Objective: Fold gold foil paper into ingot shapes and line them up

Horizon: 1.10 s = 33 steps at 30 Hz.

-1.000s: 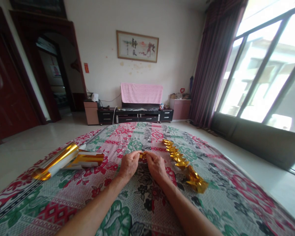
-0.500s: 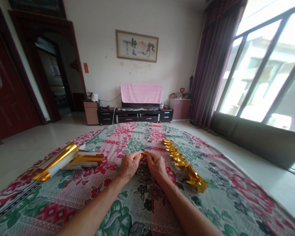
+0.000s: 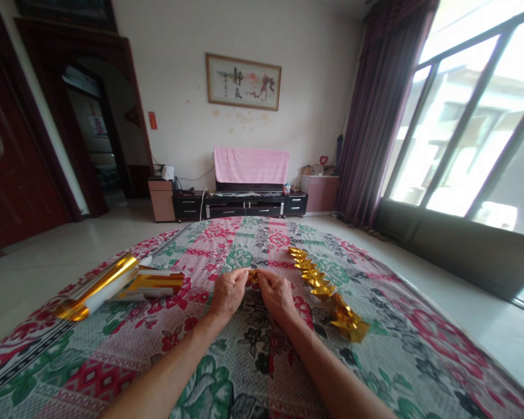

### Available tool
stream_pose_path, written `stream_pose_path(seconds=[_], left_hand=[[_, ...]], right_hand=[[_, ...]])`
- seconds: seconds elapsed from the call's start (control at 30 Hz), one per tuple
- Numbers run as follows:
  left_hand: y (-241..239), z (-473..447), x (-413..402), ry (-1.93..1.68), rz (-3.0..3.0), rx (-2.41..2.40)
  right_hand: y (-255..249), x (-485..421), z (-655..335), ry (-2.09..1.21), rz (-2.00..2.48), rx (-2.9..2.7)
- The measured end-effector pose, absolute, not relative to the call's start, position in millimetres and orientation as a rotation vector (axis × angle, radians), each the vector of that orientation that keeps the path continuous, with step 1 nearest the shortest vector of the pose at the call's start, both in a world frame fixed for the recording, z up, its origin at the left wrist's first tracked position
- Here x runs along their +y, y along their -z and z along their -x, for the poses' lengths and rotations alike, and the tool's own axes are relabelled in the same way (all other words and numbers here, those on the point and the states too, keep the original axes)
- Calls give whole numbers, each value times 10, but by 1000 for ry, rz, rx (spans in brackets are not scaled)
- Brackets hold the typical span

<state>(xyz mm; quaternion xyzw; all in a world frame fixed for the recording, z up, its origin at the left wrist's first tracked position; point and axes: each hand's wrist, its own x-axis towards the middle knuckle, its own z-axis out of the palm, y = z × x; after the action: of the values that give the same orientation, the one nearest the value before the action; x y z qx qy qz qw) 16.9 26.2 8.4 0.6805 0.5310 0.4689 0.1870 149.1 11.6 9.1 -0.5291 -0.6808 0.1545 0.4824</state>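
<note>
Between my two hands is a small folded piece of gold foil paper (image 3: 253,277), mostly covered by fingers. My left hand (image 3: 230,294) pinches its left end, and my right hand (image 3: 277,293) pinches the right end. To the right, a row of several folded gold paper pieces (image 3: 316,279) runs across the flowered tablecloth (image 3: 157,372). On the left lie curled sheets of gold foil paper (image 3: 102,285) with white undersides, one partly over another.
Beyond the table stands a low black TV cabinet (image 3: 231,210), with a pink cloth (image 3: 250,165) draped over what stands on it. A purple curtain (image 3: 370,116) and large window (image 3: 462,116) are on the right. A doorway (image 3: 96,134) opens at left.
Both hands stay nearly in place. My left hand has shifted very slightly left, and a bit more of the gold paper shows between the fingers.
</note>
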Motion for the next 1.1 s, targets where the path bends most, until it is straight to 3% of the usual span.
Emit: stream_pose_path(seconds=[1.1], left_hand=[[-98, -158, 242, -1251, -2016, 1480]], right_hand=[[-105, 118, -1510, -403, 1321, -1612]])
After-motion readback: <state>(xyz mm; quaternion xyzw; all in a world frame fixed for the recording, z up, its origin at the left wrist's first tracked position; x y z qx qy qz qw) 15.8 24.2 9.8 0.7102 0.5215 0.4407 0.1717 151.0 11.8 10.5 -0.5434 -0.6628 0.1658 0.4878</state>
